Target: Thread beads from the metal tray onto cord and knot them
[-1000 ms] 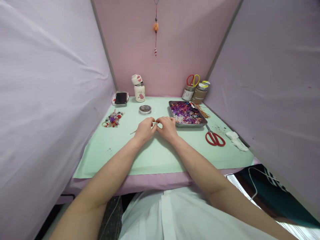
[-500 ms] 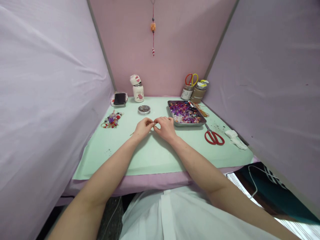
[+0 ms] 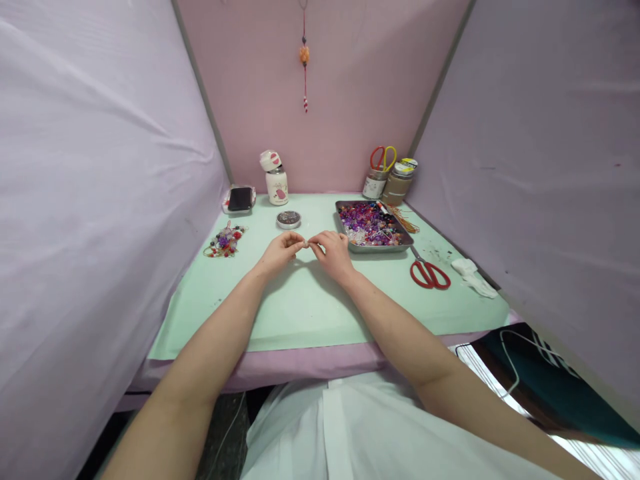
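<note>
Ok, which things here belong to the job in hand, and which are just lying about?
Likely job things: tiny item between left hand and right hand; bead tray; beaded bundle; loose red scissors.

Likely lying about: phone; white bottle; white wad.

On table [image 3: 310, 313], piece [image 3: 306, 245] between left hand [image 3: 281, 253] and right hand [image 3: 333, 254], dish [image 3: 289, 220] behind. Tray [image 3: 380, 249] at right, beads [image 3: 367, 223] inside; scissors [image 3: 429, 272] before its right corner, cloth [image 3: 473, 277] farther right. Jars [image 3: 397, 190] behind tray, more scissors [image 3: 383, 159] in one. Beaded strings [image 3: 226, 240] left, case [image 3: 241, 199] behind, bottle [image 3: 277, 185] beside case. Ornament [image 3: 305, 56] at rear wall [image 3: 350, 100].
</note>
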The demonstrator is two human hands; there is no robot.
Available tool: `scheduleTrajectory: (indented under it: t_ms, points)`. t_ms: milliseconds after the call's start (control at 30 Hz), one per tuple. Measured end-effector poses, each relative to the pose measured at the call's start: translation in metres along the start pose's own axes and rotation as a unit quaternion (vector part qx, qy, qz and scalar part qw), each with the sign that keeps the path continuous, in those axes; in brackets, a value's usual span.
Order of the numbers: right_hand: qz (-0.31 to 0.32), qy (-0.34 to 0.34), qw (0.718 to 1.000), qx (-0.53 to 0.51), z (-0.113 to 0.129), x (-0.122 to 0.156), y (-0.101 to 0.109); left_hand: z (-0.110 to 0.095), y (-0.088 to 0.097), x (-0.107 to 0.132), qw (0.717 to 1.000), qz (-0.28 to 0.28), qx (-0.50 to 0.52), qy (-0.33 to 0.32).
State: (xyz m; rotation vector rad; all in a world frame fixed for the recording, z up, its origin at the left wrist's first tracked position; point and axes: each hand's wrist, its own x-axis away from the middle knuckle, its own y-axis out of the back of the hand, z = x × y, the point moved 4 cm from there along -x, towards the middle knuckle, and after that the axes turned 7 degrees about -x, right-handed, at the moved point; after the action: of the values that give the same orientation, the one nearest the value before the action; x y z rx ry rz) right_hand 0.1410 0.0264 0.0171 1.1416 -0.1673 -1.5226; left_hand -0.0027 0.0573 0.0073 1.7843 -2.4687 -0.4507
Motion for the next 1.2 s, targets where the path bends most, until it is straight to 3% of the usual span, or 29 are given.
scheduleTrajectory:
  t_ms: [100, 233, 433, 833, 1000, 1200]
  points:
    - [-0.027, -0.011, 0.999, -0.024, -0.001, 0.000, 0.003, -0.001, 0.000, -0.001, 1.000, -0.007, -0.015, -0.015]
    - [-0.110, -0.054, 0.990, -0.070, -0.009, -0.001, 0.010, -0.002, 0.007, -0.002, 0.999, -0.002, -0.038, -0.005]
    - [-0.209, -0.131, 0.947, -0.206, -0.033, -0.007, 0.019, 0.004, 0.022, -0.002, 0.998, 0.056, 0.013, 0.037]
    - [-0.295, -0.141, 0.914, -0.239, -0.043, -0.007, 0.030, 0.005, 0.031, 0.002, 0.981, 0.097, 0.136, 0.096]
    - [-0.277, -0.139, 0.921, -0.236, -0.042, -0.007, 0.028, 0.010, 0.036, -0.004, 0.997, 0.014, -0.028, 0.066]
    - [-0.223, -0.102, 0.954, -0.173, -0.031, -0.007, 0.026, 0.012, 0.040, -0.005, 0.974, -0.012, -0.223, 0.019]
